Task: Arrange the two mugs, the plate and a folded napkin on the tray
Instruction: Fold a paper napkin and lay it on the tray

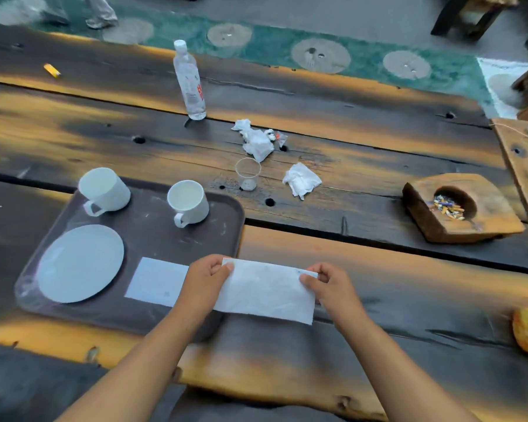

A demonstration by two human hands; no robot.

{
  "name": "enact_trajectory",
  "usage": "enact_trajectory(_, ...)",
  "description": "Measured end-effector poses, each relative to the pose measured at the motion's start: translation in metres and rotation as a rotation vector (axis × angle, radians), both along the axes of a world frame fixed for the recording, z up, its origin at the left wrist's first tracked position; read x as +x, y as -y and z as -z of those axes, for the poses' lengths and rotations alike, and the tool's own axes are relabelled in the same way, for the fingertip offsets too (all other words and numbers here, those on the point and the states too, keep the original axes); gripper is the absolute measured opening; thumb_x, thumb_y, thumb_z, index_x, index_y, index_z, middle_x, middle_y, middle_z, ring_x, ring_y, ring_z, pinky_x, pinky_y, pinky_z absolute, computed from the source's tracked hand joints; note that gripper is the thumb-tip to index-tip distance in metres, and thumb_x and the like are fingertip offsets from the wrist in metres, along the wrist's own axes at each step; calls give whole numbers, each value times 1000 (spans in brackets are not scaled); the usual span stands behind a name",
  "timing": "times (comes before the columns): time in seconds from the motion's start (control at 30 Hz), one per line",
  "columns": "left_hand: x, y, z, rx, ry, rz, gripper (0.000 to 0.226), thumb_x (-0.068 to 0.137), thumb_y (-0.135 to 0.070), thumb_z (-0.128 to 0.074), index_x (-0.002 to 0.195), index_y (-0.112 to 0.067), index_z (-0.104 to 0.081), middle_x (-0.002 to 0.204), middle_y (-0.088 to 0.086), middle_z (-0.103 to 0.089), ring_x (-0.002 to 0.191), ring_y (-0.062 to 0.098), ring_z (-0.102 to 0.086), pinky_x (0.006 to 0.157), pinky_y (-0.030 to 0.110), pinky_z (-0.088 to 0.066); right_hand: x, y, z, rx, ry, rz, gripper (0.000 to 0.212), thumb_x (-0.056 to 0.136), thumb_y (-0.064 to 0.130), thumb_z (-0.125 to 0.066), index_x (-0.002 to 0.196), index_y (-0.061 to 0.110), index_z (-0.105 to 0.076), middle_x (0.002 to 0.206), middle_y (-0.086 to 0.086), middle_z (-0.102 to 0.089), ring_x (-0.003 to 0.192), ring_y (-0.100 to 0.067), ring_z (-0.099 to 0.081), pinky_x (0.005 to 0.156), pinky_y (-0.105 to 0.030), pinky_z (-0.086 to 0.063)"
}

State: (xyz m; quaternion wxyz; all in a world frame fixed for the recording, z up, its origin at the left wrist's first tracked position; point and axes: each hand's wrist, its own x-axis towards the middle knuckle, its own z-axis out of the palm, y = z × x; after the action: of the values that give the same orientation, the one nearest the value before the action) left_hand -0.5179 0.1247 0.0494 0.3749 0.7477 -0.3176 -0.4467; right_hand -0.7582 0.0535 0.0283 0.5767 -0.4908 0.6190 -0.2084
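The wooden table (pixel 347 260) fills the view, dark planks streaked with orange; everything below is placed against the tray (pixel 153 236), the brown rectangle on the near left part of it. On the tray, the plate (pixel 81 263) lies flat at its near left; the first mug (pixel 104 190) stands at its far left corner, and the second mug (pixel 189 201) stands toward its far right, both upright with handles turned toward the person; a folded napkin (pixel 156 281) already lies flat on the tray just right of the plate. Off the tray's right edge, overlapping its near right corner, a second napkin (pixel 265 292) is stretched into a long strip; the left hand (pixel 206 280) pinches its left end between thumb and fingers, and the right hand (pixel 329 284) pinches its far right corner the same way, so both are closed on the paper. Beyond the tray stand a water bottle (pixel 189 80) and a clear plastic cup (pixel 248 173), with crumpled tissues (pixel 256 140) near them; well to the tray's right sits a wooden ashtray (pixel 460 207). By my reading, mugs, plate and one napkin are in place; what seems left is folding this strip, and whether it then joins the tray I cannot tell.
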Motion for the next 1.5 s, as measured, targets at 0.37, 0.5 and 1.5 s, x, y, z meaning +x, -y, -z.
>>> enact_trajectory(0.37, 134, -20, 30, 175, 34, 44, 18, 92, -24, -60, 79, -11, -64, 64, 0, -49, 63, 15, -45, 61, 30, -37, 127, -18, 21, 90, -83, -54, 18, 92, 7, -67, 78, 9, -57, 73, -15, -55, 66, -23, -53, 56, -30, -41)
enact_trajectory(0.5, 169, -22, 35, 184, 29, 86, 12, 90, -22, -60, 82, -19, -68, 81, 15, -69, 68, 19, -58, 64, 35, -47, 158, -25, 32, 119, -124, -84, 20, 91, 2, -65, 77, 13, -58, 73, -12, -57, 64, -20, -59, 54, -32, -49)
enact_trajectory(1.5, 211, -20, 77, 180, 523, 464, 38, 98, -14, -53, 134, -25, -46, 123, 2, -64, 104, 25, -60, 88, 36, -49, 218, -44, 50, -193, -721, -394, 58, 93, 19, -63, 143, 23, -34, 85, 5, -63, 78, -22, -65, 69, -44, -57)
